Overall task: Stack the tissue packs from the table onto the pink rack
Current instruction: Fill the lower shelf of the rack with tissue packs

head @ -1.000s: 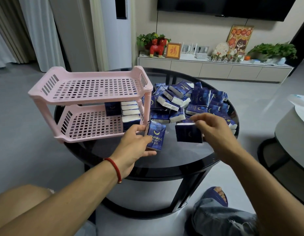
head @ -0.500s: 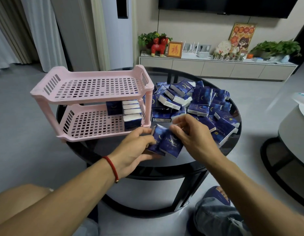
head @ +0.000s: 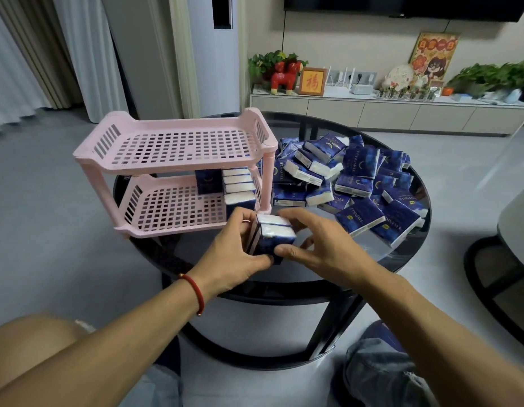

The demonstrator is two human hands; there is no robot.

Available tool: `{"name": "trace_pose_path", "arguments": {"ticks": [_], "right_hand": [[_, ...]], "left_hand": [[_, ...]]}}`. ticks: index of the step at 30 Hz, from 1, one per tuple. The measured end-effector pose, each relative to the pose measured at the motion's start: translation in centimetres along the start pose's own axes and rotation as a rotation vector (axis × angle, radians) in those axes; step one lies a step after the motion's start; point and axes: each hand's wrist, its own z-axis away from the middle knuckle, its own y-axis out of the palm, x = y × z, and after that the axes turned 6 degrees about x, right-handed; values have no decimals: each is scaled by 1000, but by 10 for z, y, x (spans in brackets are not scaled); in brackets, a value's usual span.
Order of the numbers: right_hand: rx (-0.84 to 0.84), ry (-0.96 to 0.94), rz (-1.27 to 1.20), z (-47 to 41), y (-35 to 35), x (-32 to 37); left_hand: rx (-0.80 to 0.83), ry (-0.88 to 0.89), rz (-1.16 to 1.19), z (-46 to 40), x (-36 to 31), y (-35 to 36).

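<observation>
Your left hand (head: 231, 254) and right hand (head: 322, 248) are reaching forward side by side, fingers curling around the same small bundle, your forearms converging from the near corners.

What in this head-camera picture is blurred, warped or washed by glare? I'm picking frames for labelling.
Head view: wide-angle bending curves the curtains and room edges; the plants at far right are smeared; the dark glass table carries a pale reflection near the right hand; the left hand, held tissue packs and pink rack are sharp.
</observation>
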Motion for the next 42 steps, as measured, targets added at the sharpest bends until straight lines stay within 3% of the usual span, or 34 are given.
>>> {"name": "trace_pose_path", "arguments": {"ticks": [6, 14, 17, 20, 25, 29, 34, 42], "right_hand": [[-14, -9, -60, -2, 8, 6], [-17, -2, -110, -14, 12, 21], [-171, 54, -237, -27, 5, 33], [-353, 185, -195, -44, 2, 28], [-199, 260, -98, -64, 15, 17], [-154, 303, -232, -76, 21, 15], [-126, 333, -353, -81, 25, 12], [-137, 327, -408, -77, 25, 12]], "left_hand": [[-61, 80, -296, 13, 3, -7], [-85, 214, -261, 21, 2, -32], [-165, 208, -228, 24, 3, -54], [-253, 214, -221, 28, 7, -78], [-354, 158, -255, 24, 18, -103], [-376, 123, -303, 8, 23, -103], [-428, 23, -212, -26, 38, -106], [-372, -47, -202, -69, 43, -99]]}}
